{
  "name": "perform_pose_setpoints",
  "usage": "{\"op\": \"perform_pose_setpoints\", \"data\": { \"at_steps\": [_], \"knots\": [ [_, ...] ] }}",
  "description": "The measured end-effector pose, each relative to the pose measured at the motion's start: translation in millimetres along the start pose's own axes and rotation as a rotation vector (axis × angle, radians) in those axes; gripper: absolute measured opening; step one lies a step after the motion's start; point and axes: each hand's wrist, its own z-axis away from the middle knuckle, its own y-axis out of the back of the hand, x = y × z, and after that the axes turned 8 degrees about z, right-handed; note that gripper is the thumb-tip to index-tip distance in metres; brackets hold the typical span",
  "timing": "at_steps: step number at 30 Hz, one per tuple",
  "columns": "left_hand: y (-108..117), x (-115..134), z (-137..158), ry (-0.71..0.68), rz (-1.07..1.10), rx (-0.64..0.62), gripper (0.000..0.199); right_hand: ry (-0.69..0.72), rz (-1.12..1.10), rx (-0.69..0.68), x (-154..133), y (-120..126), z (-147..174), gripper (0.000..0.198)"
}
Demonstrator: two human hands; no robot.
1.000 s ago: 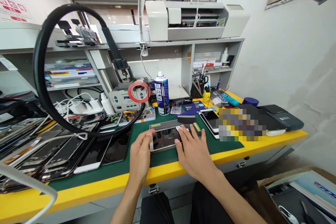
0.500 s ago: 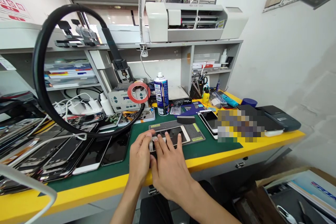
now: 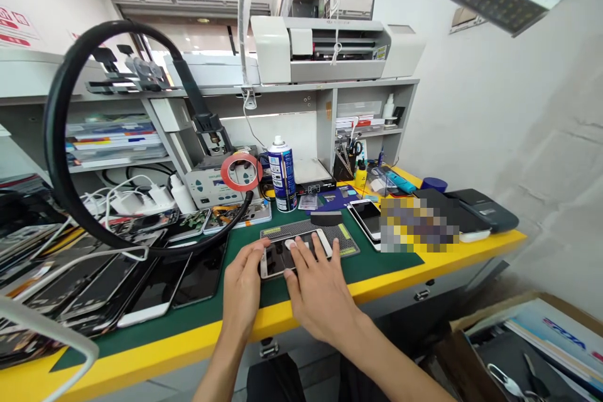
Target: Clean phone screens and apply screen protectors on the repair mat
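A white-framed smartphone (image 3: pixel 277 260) with a dark screen lies face up, partly over a grey perforated mat (image 3: pixel 348 243). At its left end, my left hand (image 3: pixel 242 276) is closed on the phone's edge, fingers together and thumb near the corner. My right hand (image 3: pixel 318 282) reaches over the front edge of the phone with its fingers stretched and apart on the screen. A small whitish patch shows by its fingertips; whether it is a wipe or a reflection, I cannot tell. A dark bar-shaped piece (image 3: pixel 326 218) lies on the mat behind the phone.
Many phones and screens (image 3: pixel 113 276) are piled at the left. A black hose (image 3: pixel 51 132) loops above them. Behind the mat stands a blue spray can (image 3: pixel 281 176) beside a red tape roll (image 3: pixel 241 171). Two phones (image 3: pixel 365 220) lie at the right. The yellow bench edge (image 3: pixel 367 289) runs in front.
My right hand has slid right along the screen, uncovering the phone's left part. My left hand still rests at the left end. The whole view has shifted slightly.
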Motion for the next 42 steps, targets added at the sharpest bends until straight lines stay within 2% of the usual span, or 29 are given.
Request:
{"op": "perform_pose_setpoints", "data": {
  "at_steps": [8, 17, 31, 42],
  "knots": [
    [0.7, -4.4, -1.0, -0.014, 0.020, 0.014, 0.035, -0.089, 0.094, -0.004, 34.3, 4.2, 16.3, 0.059],
    [-0.4, 0.6, 1.4, -0.009, 0.008, 0.028, 0.036, -0.104, 0.118, -0.025, 36.9, 8.4, 34.1, 0.057],
    [-0.6, 0.2, 0.7, 0.001, 0.013, 0.021, 0.035, -0.119, 0.090, -0.122, 39.9, 9.6, -3.8, 0.064],
    [-0.3, 2.3, 2.9, 0.002, 0.027, 0.036, 0.037, -0.075, 0.171, -0.028, 28.2, 0.5, -15.8, 0.070]
  ]
}}
